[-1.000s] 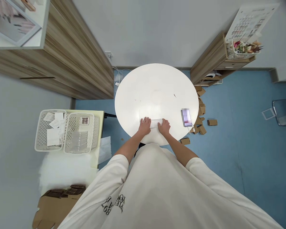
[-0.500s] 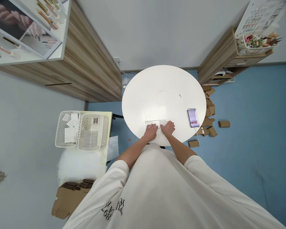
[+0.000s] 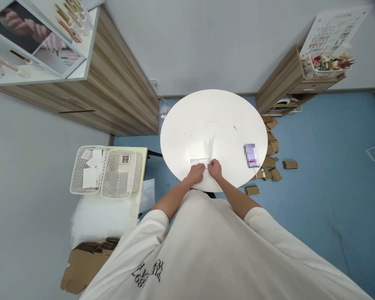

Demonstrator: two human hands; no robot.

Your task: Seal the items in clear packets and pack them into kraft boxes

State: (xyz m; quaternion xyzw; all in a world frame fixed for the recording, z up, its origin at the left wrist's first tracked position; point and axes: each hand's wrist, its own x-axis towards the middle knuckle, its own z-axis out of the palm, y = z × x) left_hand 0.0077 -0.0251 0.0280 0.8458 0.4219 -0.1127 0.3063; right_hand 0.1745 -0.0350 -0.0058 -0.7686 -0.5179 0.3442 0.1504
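On the near part of the round white table (image 3: 214, 112) lies a thin, translucent white wrapping sheet (image 3: 210, 146), its right side raised in an upright flap. A small flat white piece (image 3: 203, 161) shows on the sheet just in front of my fingers; its kind is hard to make out. My left hand (image 3: 196, 173) lies over the near left part of the sheet with its fingers laid flat. Close beside it, my right hand (image 3: 215, 169) pinches the near end of the raised flap between thumb and fingers.
A phone (image 3: 251, 156) with a cable lies at the table's right. To the left, two white baskets (image 3: 103, 166) with cards and clear packs stand on a side table beside a white sheet stack (image 3: 103, 218). Cardboard boxes (image 3: 272, 146) litter the floor at right.
My right hand has moved left toward my left hand and gone from lying on the sheet to pinching it. The sheet's right side now stands up.
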